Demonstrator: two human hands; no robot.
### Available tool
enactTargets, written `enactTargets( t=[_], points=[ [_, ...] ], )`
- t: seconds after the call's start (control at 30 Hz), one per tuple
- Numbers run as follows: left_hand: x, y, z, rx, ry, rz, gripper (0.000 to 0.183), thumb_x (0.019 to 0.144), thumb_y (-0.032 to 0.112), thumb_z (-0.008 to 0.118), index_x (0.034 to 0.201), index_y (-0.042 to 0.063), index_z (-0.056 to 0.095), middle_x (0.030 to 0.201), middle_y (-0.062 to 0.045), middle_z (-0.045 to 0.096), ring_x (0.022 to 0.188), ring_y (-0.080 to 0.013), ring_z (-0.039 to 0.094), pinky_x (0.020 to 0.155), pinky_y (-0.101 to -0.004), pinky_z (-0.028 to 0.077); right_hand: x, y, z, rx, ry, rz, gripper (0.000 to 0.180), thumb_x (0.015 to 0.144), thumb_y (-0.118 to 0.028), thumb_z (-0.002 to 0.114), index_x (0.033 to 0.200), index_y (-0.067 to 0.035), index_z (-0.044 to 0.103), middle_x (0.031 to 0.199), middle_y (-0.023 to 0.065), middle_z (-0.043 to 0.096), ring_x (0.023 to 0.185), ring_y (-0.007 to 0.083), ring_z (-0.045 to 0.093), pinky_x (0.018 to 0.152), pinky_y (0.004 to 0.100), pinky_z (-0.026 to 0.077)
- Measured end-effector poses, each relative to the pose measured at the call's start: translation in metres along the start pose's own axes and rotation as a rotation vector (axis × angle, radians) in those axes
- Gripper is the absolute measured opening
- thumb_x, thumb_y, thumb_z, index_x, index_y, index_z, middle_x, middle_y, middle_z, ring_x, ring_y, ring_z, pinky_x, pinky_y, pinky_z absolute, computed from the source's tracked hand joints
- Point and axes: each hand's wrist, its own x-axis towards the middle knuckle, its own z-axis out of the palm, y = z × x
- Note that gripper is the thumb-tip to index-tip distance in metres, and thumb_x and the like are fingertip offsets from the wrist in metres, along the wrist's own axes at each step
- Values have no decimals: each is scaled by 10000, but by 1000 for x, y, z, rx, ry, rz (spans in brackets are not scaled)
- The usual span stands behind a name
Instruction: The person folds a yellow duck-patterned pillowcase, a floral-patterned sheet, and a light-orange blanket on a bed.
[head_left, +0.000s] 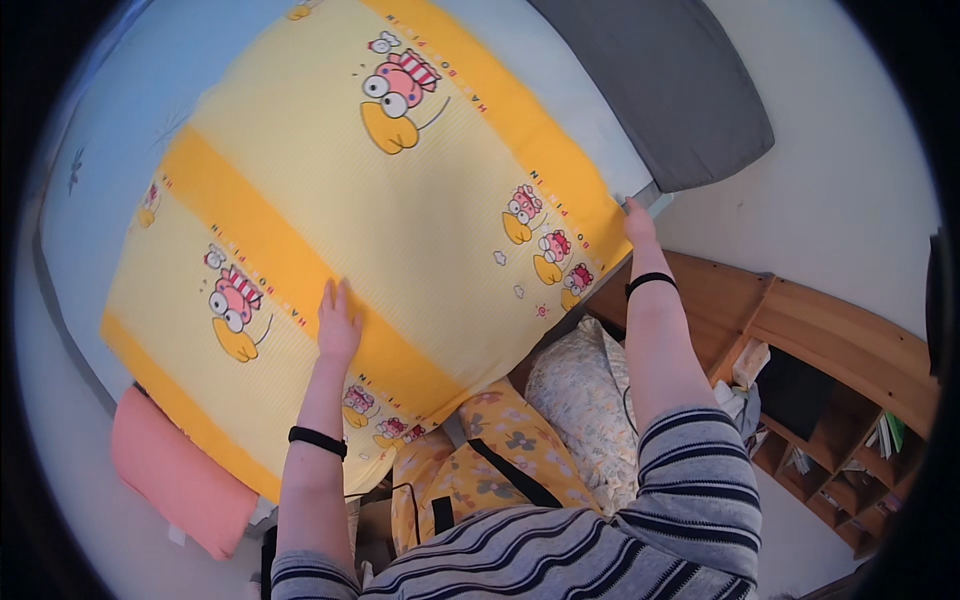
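Note:
A yellow sheet (420, 225) with orange bands and cartoon frog prints lies spread over a bed with a light blue cover (112, 127). My left hand (339, 321) rests on the sheet at an orange band, palm down, fingers slightly apart. At the sheet's right corner is my right hand (639, 223), reaching to the bed's edge beside a grey cushion or cover (675, 90); its fingers are partly hidden, so whether they pinch the cloth does not show. Black bands circle both forearms.
A pink cushion (180, 465) stands against the bed at lower left. A floral pillow or bundle (577, 397) lies below the bed's near edge. On the right are a wooden headboard or cabinet (832, 322) and shelves with books (889, 435). A dark cord hangs near my waist.

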Motion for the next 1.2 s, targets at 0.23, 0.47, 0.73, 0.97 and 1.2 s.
enactTargets(
  t=[0.23, 0.47, 0.73, 0.97, 1.2],
  points=[
    [91, 97, 17, 190, -198, -127, 858, 814, 243, 682, 1504, 235, 172, 1581, -98, 71, 1438, -397, 67, 936, -724, 341, 36, 34, 2, 31, -263, -184, 606, 822, -370, 656, 1322, -76, 482, 1194, 201, 609, 1118, 330, 577, 926, 421, 456],
    [143, 102, 8, 348, -412, -305, 891, 808, 364, 677, 1511, 211, 150, 1579, -46, 112, 1439, -374, 99, 943, -719, 334, 46, 63, 10, -27, -103, -88, 546, 833, -325, 651, 1296, -82, 495, 1223, 167, 590, 1137, 327, 551, 948, 436, 448],
    [182, 29, -38, 240, 210, -297, 798, 869, 388, 598, 1508, 166, 175, 1564, -103, 163, 1437, -305, 170, 1093, -595, 223, 174, -172, 12, 898, -289, -235, 651, 857, -321, 675, 1380, -32, 416, 1128, 152, 618, 1042, 207, 591, 892, 314, 467],
    [205, -8, -62, 208, 188, -397, 865, 823, 440, 648, 1510, 190, 184, 1577, -129, 98, 1438, -389, 95, 1087, -636, 194, 233, -324, 7, 1117, -574, -353, 638, 842, -259, 690, 1355, 11, 423, 1135, 114, 625, 1020, 212, 600, 869, 338, 481],
    [239, -72, -83, -99, -111, -629, 1181, 615, 428, 823, 1521, 269, 83, 1593, -68, -34, 1422, -455, -60, 944, -786, 242, 254, -428, -31, 799, -391, -402, 492, 868, -279, 665, 1253, 3, 543, 1057, 96, 655, 924, 207, 626, 819, 339, 491]
  ],
)
